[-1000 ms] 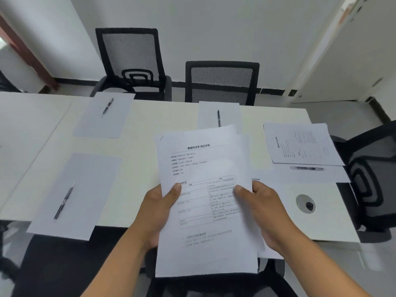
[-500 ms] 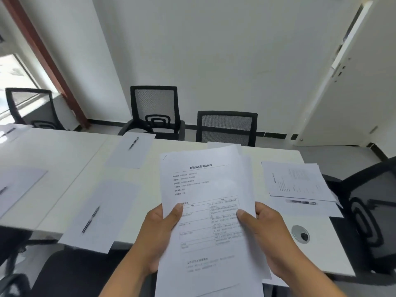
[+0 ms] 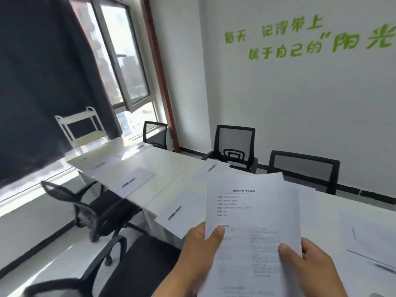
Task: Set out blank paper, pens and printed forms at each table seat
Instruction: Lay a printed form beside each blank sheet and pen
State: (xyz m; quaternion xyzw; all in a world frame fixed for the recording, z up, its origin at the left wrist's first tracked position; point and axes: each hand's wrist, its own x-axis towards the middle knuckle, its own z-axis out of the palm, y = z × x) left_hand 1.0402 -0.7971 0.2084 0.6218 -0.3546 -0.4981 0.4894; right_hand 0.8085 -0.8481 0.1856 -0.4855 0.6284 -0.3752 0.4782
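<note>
I hold a stack of printed forms [image 3: 255, 213] upright in front of me with both hands. My left hand [image 3: 197, 254] pinches its left edge, thumb on top. My right hand [image 3: 310, 266] grips the right edge, thumb on the page. On the long white table [image 3: 169, 163] blank sheets lie at the seats, each with a black pen on it: one near me [image 3: 180, 213] with its pen [image 3: 175, 212], one further left [image 3: 134, 182], one at the far side [image 3: 211, 168]. At the right a printed form with a pen [image 3: 381, 266] lies on the table.
Black mesh office chairs stand around the table: one at the left [image 3: 85, 211], one right below me [image 3: 132, 262], two by the far wall [image 3: 233, 146] [image 3: 304, 170], one at the window [image 3: 154, 133]. A white trolley [image 3: 83, 129] stands by the dark curtain.
The view has swung left and up, so the window, curtain and more of the long table now show. Both hands keep the same hold on the forms.
</note>
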